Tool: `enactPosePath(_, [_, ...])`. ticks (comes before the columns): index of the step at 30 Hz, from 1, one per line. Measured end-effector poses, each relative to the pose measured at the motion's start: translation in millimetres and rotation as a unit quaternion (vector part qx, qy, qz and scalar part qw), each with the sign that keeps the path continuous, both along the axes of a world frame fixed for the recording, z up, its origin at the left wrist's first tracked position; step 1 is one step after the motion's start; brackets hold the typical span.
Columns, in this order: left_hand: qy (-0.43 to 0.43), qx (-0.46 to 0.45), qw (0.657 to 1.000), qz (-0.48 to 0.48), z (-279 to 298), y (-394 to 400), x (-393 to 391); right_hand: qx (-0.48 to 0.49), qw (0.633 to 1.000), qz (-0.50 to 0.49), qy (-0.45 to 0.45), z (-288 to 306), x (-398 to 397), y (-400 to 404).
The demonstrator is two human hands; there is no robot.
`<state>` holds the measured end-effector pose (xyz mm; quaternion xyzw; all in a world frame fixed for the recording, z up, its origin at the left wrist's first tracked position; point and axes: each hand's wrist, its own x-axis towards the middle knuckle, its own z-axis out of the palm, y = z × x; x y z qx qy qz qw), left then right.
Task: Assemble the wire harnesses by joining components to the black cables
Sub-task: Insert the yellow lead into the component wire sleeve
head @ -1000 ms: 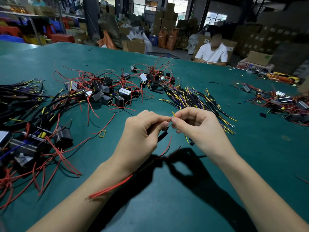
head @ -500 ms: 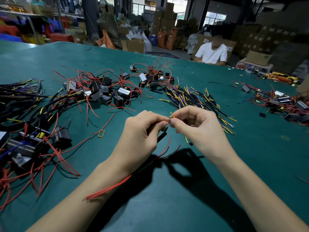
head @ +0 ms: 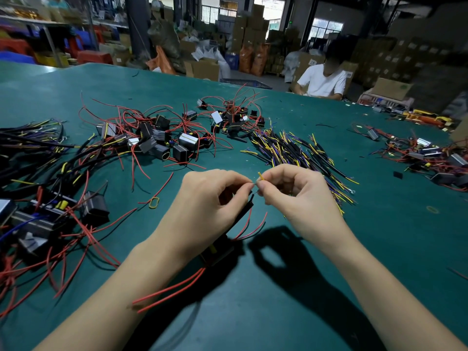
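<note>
Left hand (head: 207,206): fingers curled, thumb and forefinger pinching a fine wire end at the meeting point of both hands; a black cable (head: 247,209) runs down from under the palm
Right hand (head: 296,191): fingers curled, pinching a yellow wire (head: 260,176) whose tip sticks up above the fingertips
Joint: the two pinched ends touch between the fingertips, raised above the green table (head: 329,262) near its near edge; too small to tell how they connect
Component in hand: a black block (head: 219,250) hangs below the left wrist, red leads (head: 169,291) trailing from it toward the near edge
Supply of cables: a heap of black cables with yellow and purple ends (head: 298,153) lies just beyond the right hand, mid-table
Supply of components: black blocks with red wires (head: 162,140) lie beyond the left hand; more harness pieces crowd the left edge
Step, as I judge: joining one wire end to the component's lead
Risk: the pinched ends could slip apart if either grip loosens, since so little wire is held
Risk: the hanging block's weight may tug the lead out of the left fingers
Risk: trailing red leads could snag the clutter at the left edge
</note>
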<state>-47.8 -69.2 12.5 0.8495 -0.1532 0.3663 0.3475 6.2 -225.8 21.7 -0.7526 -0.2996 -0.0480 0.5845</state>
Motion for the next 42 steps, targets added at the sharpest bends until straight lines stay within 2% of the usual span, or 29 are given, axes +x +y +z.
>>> enactPosePath(5, [0.007,0.027,1.000,0.000,1,1,0,-0.004,1.000,0.006,0.000,1,-3,0])
enactPosePath(8, [0.037,-0.050,0.998,-0.011,2,-1,-1,-0.018,0.999,0.014,-0.024,3,-5,-1])
enactPosePath(12, [0.145,-0.176,0.971,-0.068,6,1,1,-0.042,0.997,0.018,-0.061,4,-8,-3])
enactPosePath(14, [0.229,-0.242,0.936,-0.113,8,6,2,-0.049,0.994,0.023,-0.090,5,-9,-4])
enactPosePath(16, [0.342,-0.293,0.882,-0.139,9,14,5,-0.072,0.986,0.030,-0.148,7,-9,-4])
enactPosePath(18, [0.472,-0.311,0.812,-0.148,10,19,7,-0.111,0.967,0.033,-0.225,7,-10,-3])
enactPosePath(20, [0.531,-0.324,0.768,-0.151,10,19,7,-0.138,0.955,0.033,-0.259,6,-10,-3])
enactPosePath(21, [0.516,-0.331,0.776,-0.145,10,19,7,-0.138,0.957,0.029,-0.252,6,-9,-3])
enactPosePath(22, [0.467,-0.324,0.812,-0.133,9,18,7,-0.131,0.964,0.021,-0.231,5,-8,-4])
enactPosePath(23, [0.394,-0.299,0.862,-0.112,9,16,6,-0.119,0.973,0.013,-0.198,5,-8,-4])
enactPosePath(25, [0.250,-0.215,0.941,-0.078,10,11,4,-0.093,0.988,0.002,-0.126,4,-6,-3])
enactPosePath(27, [0.168,-0.125,0.976,-0.060,12,6,-1,-0.075,0.995,0.001,-0.071,3,-4,-1])
enactPosePath(31, [0.107,-0.029,0.993,-0.030,10,5,-3,-0.047,0.999,0.018,-0.002,4,-5,0])
enactPosePath(36, [0.111,-0.018,0.993,-0.036,8,6,-1,-0.044,0.998,0.030,0.015,5,-7,0])
enactPosePath(39, [0.130,-0.019,0.990,-0.047,7,6,-1,-0.073,0.996,0.034,-0.033,4,-8,-1])
enactPosePath(42, [0.176,-0.049,0.979,-0.085,8,8,0,-0.106,0.984,0.029,-0.143,6,-9,-4])
